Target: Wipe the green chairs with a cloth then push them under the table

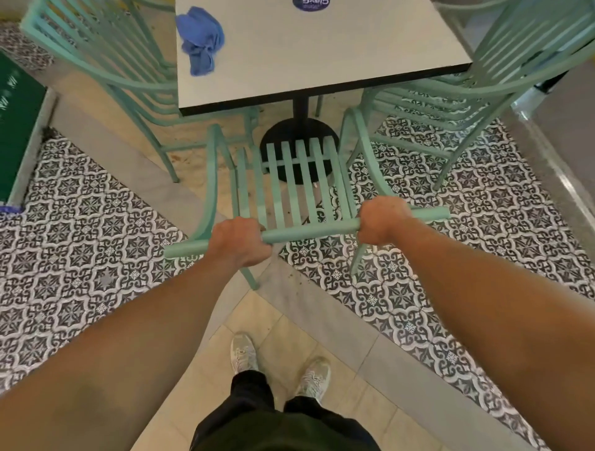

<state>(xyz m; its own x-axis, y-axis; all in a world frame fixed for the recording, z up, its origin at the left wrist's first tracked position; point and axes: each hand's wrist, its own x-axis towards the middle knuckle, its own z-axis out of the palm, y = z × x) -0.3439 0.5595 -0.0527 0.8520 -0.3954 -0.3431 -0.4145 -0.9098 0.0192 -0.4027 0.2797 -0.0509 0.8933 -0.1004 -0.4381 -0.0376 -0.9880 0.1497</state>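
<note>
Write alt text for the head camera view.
Both hands, left hand and right hand, grip the top rail of a green slatted chair facing a white table. A blue cloth lies on the table; two more green chairs flank it.

Three green chairs (289, 180) — one table (322, 48) — one cloth (199, 38)

Cafe/eatery: pedestal table (322, 58) w/ logo sticker (311, 4), matching green chairs (299, 180), patterned floor tiles (80, 257)
</note>
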